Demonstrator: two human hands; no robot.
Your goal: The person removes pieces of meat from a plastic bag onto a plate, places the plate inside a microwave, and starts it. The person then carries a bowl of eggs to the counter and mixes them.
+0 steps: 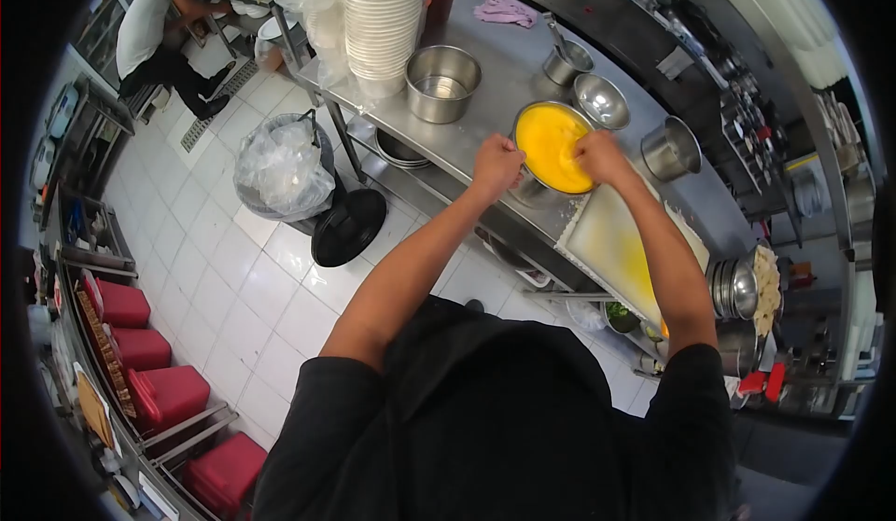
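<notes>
A round metal pot (537,192) filled with bright yellow liquid (553,146) stands on the steel counter in front of me. My left hand (499,164) is closed at the pot's left side, fingers curled against the rim. Over the right part of the yellow surface, my right hand (598,157) is closed too, fingertips at the liquid; whatever it may hold is hidden. Beneath my right forearm lies a pale cutting board (607,232) with a yellow stain. Close to the pot are a shallow metal bowl (602,101) and an empty metal pot (672,150).
A tall stack of white tubs (378,22) and another metal pot (443,84) stand to the left on the counter (499,55). On the floor are a lined bin (285,166) and a black lid (348,228). A person (154,31) bends at the far left.
</notes>
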